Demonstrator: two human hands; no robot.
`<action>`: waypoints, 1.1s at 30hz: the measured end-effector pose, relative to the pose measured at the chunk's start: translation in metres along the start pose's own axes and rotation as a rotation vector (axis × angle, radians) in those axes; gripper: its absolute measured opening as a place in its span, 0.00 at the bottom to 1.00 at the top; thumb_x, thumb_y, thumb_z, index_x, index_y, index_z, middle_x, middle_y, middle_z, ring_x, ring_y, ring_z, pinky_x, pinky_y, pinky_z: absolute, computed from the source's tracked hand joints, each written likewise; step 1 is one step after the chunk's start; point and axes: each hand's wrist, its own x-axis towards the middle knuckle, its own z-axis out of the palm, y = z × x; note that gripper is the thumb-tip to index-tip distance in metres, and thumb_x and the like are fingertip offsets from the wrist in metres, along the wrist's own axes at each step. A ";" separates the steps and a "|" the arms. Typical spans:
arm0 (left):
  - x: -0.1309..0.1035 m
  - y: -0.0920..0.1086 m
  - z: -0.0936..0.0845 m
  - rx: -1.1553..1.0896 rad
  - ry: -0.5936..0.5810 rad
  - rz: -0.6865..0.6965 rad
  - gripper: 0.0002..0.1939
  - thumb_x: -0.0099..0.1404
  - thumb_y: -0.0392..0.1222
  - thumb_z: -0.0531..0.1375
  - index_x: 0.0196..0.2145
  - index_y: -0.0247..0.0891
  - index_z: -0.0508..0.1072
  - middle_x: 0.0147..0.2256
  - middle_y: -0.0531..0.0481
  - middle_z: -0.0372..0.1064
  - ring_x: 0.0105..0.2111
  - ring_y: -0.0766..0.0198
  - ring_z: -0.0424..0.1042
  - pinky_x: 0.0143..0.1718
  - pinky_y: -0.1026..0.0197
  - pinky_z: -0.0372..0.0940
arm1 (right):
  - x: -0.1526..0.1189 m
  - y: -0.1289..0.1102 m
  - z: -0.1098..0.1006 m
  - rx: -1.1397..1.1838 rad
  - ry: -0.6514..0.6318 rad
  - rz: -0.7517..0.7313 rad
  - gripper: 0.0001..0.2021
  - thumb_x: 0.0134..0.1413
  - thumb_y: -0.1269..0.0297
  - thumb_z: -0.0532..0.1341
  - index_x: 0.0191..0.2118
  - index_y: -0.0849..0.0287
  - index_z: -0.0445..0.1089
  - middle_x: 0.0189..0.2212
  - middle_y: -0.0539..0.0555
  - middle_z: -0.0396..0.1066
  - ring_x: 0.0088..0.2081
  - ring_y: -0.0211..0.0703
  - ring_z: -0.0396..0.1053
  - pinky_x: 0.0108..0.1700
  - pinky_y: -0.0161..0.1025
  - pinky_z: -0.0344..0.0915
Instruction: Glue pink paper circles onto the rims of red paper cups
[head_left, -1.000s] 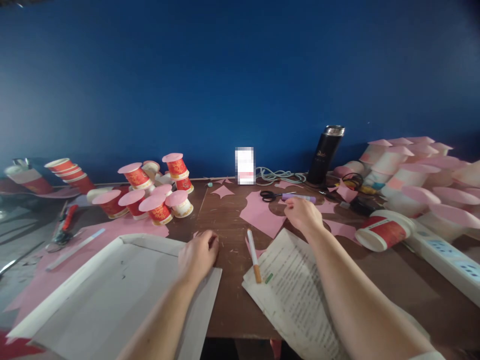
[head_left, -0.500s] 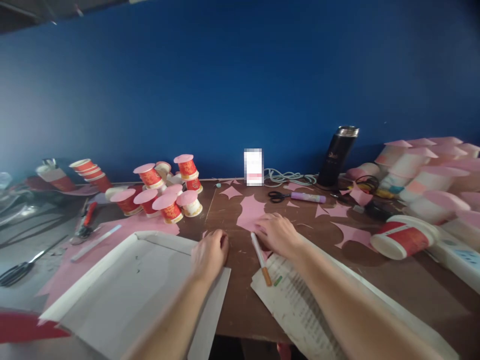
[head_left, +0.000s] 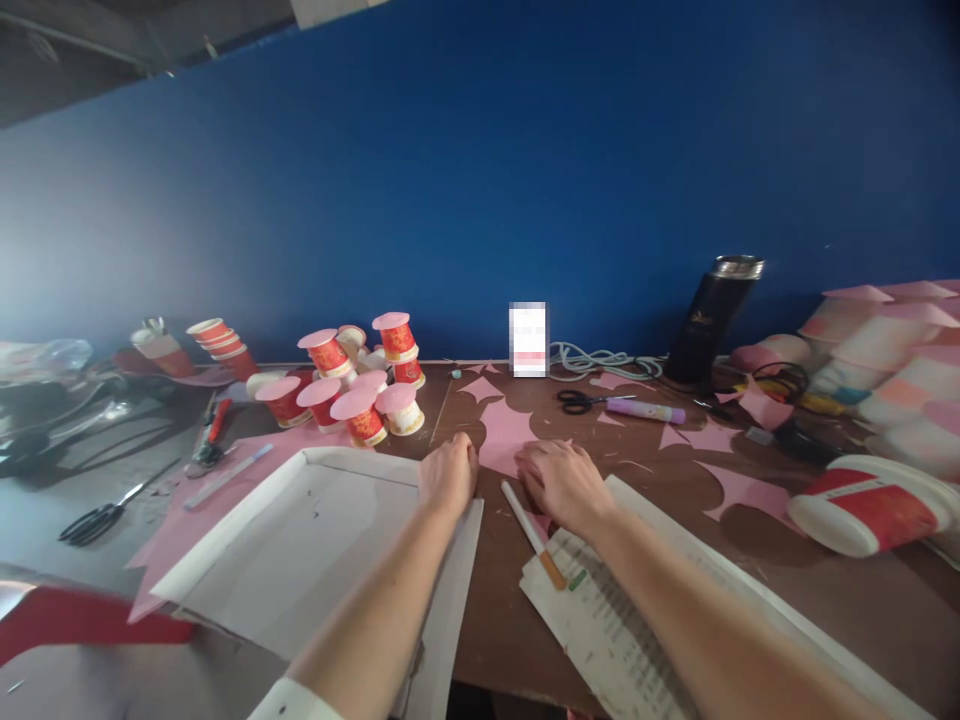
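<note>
My left hand (head_left: 450, 472) is closed, thumb side up, at the right edge of a shallow white box lid (head_left: 292, 540). Whatever is inside its fingers, if anything, is hidden. My right hand (head_left: 564, 485) rests with its fingers together and bent down at the right edge of a pink paper offcut (head_left: 504, 435) with curved cut-outs. Bits of pink paper show beside and below this hand, but its grip is hidden. Just left of it lies a white pen with a tan end (head_left: 531, 530), partly on a printed sheet (head_left: 600, 610) under my right forearm.
Paper cups topped with pink discs (head_left: 358, 412) stand at the back left, more (head_left: 885, 330) at the right. Scissors (head_left: 577, 401), a purple glue stick (head_left: 645, 410), a black bottle (head_left: 709, 325), a tipped red cup (head_left: 874, 505) and black-handled scissors (head_left: 97, 520) lie around.
The view has swung left, so most things sit further right in it. My left hand has moved slightly forward; my right hand has drawn back a little from the pink offcut.
</note>
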 end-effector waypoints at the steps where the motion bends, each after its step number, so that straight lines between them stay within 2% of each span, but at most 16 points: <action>1: -0.001 -0.001 0.001 -0.009 0.009 0.003 0.10 0.66 0.44 0.49 0.36 0.43 0.69 0.34 0.48 0.74 0.33 0.59 0.73 0.30 0.61 0.56 | 0.000 0.000 0.001 0.008 0.006 -0.006 0.12 0.59 0.63 0.54 0.44 0.51 0.73 0.47 0.52 0.73 0.49 0.48 0.67 0.50 0.45 0.55; 4: -0.005 -0.006 0.002 -0.053 0.045 0.036 0.09 0.66 0.46 0.51 0.35 0.43 0.70 0.34 0.50 0.73 0.32 0.61 0.72 0.29 0.62 0.55 | 0.001 -0.002 0.003 0.040 0.020 -0.016 0.13 0.61 0.64 0.53 0.47 0.52 0.71 0.48 0.52 0.73 0.49 0.47 0.68 0.50 0.44 0.57; 8: -0.006 -0.011 0.002 -0.143 0.156 0.112 0.12 0.68 0.47 0.50 0.33 0.42 0.70 0.34 0.51 0.72 0.32 0.63 0.71 0.27 0.63 0.53 | 0.004 -0.004 0.009 0.084 0.015 -0.041 0.13 0.59 0.64 0.55 0.47 0.53 0.71 0.49 0.53 0.72 0.49 0.48 0.68 0.50 0.43 0.57; 12: -0.004 -0.015 0.005 -0.277 0.261 0.224 0.13 0.69 0.46 0.49 0.32 0.40 0.70 0.32 0.51 0.70 0.32 0.65 0.69 0.31 0.64 0.57 | 0.006 -0.002 0.014 0.152 0.024 -0.043 0.13 0.59 0.64 0.54 0.47 0.54 0.72 0.48 0.53 0.73 0.50 0.48 0.68 0.52 0.43 0.58; 18: -0.006 -0.021 0.009 -0.468 0.332 0.416 0.09 0.67 0.42 0.53 0.33 0.38 0.69 0.29 0.51 0.67 0.30 0.66 0.67 0.35 0.64 0.61 | 0.002 -0.002 0.013 0.275 0.086 0.008 0.14 0.59 0.65 0.54 0.47 0.55 0.72 0.50 0.53 0.72 0.50 0.47 0.67 0.54 0.43 0.58; 22: -0.008 -0.018 0.006 -0.510 0.315 0.602 0.05 0.65 0.38 0.55 0.35 0.38 0.70 0.31 0.49 0.69 0.33 0.63 0.68 0.38 0.62 0.63 | 0.000 0.000 0.014 0.336 0.139 0.038 0.13 0.57 0.67 0.56 0.46 0.54 0.72 0.47 0.52 0.73 0.49 0.46 0.67 0.53 0.42 0.59; 26: -0.008 -0.013 0.001 -0.423 0.222 0.798 0.10 0.64 0.38 0.57 0.42 0.41 0.73 0.40 0.47 0.73 0.43 0.60 0.69 0.47 0.56 0.63 | -0.001 0.002 0.014 0.339 0.180 0.057 0.13 0.57 0.68 0.55 0.45 0.53 0.72 0.43 0.51 0.74 0.46 0.43 0.68 0.52 0.41 0.60; 29: -0.006 -0.012 0.002 -0.380 0.096 0.832 0.13 0.65 0.40 0.55 0.46 0.44 0.74 0.44 0.47 0.73 0.47 0.58 0.69 0.50 0.54 0.63 | -0.001 0.003 0.013 0.332 0.195 0.068 0.13 0.58 0.68 0.54 0.45 0.52 0.72 0.42 0.52 0.73 0.45 0.43 0.68 0.51 0.41 0.60; 33: -0.005 -0.013 0.010 -0.359 -0.005 0.811 0.13 0.66 0.42 0.54 0.46 0.46 0.75 0.44 0.48 0.75 0.46 0.59 0.70 0.47 0.55 0.66 | -0.002 0.004 0.013 0.321 0.203 0.061 0.14 0.58 0.68 0.54 0.47 0.51 0.71 0.42 0.52 0.73 0.45 0.43 0.68 0.51 0.41 0.61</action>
